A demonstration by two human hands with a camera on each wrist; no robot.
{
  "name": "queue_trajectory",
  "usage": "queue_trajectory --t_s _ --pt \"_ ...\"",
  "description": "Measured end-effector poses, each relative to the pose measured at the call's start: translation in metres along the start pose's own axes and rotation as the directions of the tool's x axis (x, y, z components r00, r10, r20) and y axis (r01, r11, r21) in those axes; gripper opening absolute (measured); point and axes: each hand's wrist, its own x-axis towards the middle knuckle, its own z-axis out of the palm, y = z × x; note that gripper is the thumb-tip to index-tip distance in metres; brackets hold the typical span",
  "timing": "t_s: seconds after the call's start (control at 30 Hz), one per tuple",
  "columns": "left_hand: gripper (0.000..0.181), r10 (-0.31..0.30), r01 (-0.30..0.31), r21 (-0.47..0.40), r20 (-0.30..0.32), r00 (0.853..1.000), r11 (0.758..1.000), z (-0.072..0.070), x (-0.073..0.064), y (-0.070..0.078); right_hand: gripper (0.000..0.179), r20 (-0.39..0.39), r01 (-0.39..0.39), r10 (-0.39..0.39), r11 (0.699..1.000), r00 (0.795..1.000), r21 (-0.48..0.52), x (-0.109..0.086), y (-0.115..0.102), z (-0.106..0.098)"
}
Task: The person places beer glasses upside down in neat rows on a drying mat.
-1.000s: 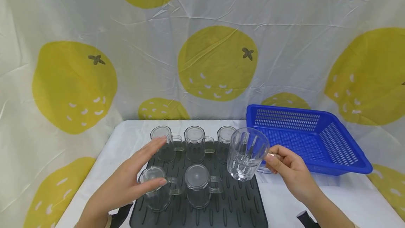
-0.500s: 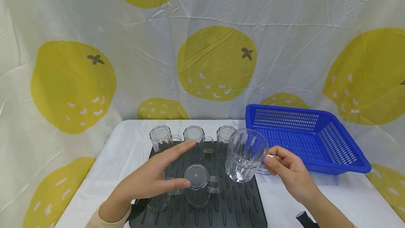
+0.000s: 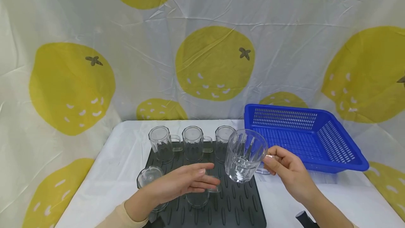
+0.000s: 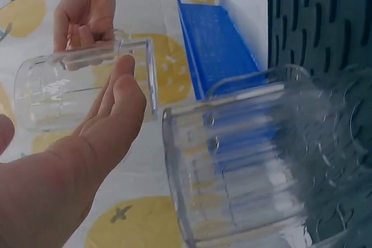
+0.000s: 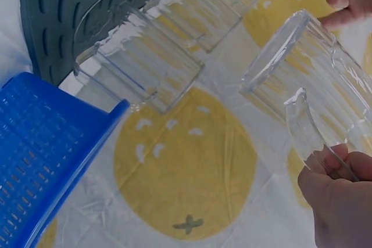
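My right hand [image 3: 288,170] grips the handle of a clear glass mug [image 3: 245,156], which is held mouth up and slightly tilted above the right side of a dark ridged drying mat [image 3: 232,207]. My left hand [image 3: 180,182] reaches in from the left with fingers straight, over the front row, its fingertips a short way from the held mug. In the left wrist view its fingers overlap the mug. Behind stand three upside-down glass mugs in a row, among them a middle mug [image 3: 193,143]. A front mug [image 3: 197,200] is partly hidden under my left hand, beside a front-left mug [image 3: 149,177].
A blue plastic basket [image 3: 340,164] with slotted walls sits at the right on the white-covered table [image 3: 126,143]. A white cloth with yellow lemons [image 3: 215,62] hangs behind the table.
My left hand has moved right across the front row toward the held mug, and has turned so its fingers point right. The right hand and its mug stay nearly still.
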Motion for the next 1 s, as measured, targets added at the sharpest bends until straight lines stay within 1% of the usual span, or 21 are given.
queue_trajectory --t_s 0.03,0.1,0.2,0.3,0.4,0.47,0.53,0.63,0.73,0.8,0.9,1.0 --pt "0.066 -0.025 0.025 -0.048 0.003 1.0 0.999 0.001 0.003 -0.002 0.027 -0.001 0.002 -0.002 1.0 1.0 0.001 0.0 0.0 0.0" --pt "0.074 -0.067 0.069 -0.142 0.016 0.998 0.987 0.004 0.008 -0.007 0.026 0.002 0.008 -0.008 1.0 1.0 0.002 -0.001 0.0 0.0" --pt "0.082 -0.11 0.12 -0.231 0.054 0.992 0.966 0.008 0.015 -0.014 0.027 0.015 0.029 -0.029 1.0 0.999 0.004 -0.001 0.001 0.001" --pt "0.087 -0.136 0.161 -0.272 0.11 0.985 0.949 0.012 0.022 -0.019 0.029 0.028 0.04 -0.04 0.999 0.999 -0.007 -0.002 0.002 0.001" --pt "0.091 -0.163 0.204 -0.285 0.161 0.973 0.937 0.017 0.03 -0.023 0.031 0.036 0.045 -0.044 0.999 0.998 -0.019 -0.002 0.003 0.002" --pt "0.095 -0.179 0.228 -0.294 0.185 0.966 0.928 0.019 0.035 -0.024 0.032 0.038 0.042 -0.041 0.999 0.998 -0.032 -0.003 0.003 0.002" --pt "0.098 -0.192 0.247 -0.311 0.198 0.961 0.918 0.022 0.04 -0.024 0.031 0.051 0.048 -0.046 0.998 0.998 -0.037 -0.004 0.005 0.002" --pt "0.098 -0.196 0.248 -0.338 0.179 0.964 0.908 0.026 0.045 -0.024 0.029 0.082 0.054 -0.051 0.998 0.995 -0.043 -0.005 0.008 0.003" --pt "0.096 -0.185 0.225 -0.37 0.139 0.973 0.902 0.029 0.049 -0.023 0.026 0.127 0.08 -0.076 0.996 0.989 -0.029 -0.004 0.011 0.003" --pt "0.093 -0.182 0.216 -0.391 0.122 0.976 0.895 0.03 0.051 -0.022 0.025 0.156 0.096 -0.093 0.995 0.983 -0.011 -0.004 0.011 0.004" --pt "0.093 -0.185 0.217 -0.42 0.118 0.976 0.881 0.031 0.054 -0.021 0.025 0.2 0.104 -0.105 0.994 0.974 0.019 -0.004 0.01 0.005" --pt "0.093 -0.18 0.211 -0.434 0.111 0.977 0.876 0.032 0.057 -0.02 0.025 0.234 0.103 -0.109 0.994 0.966 0.037 -0.003 0.008 0.007"
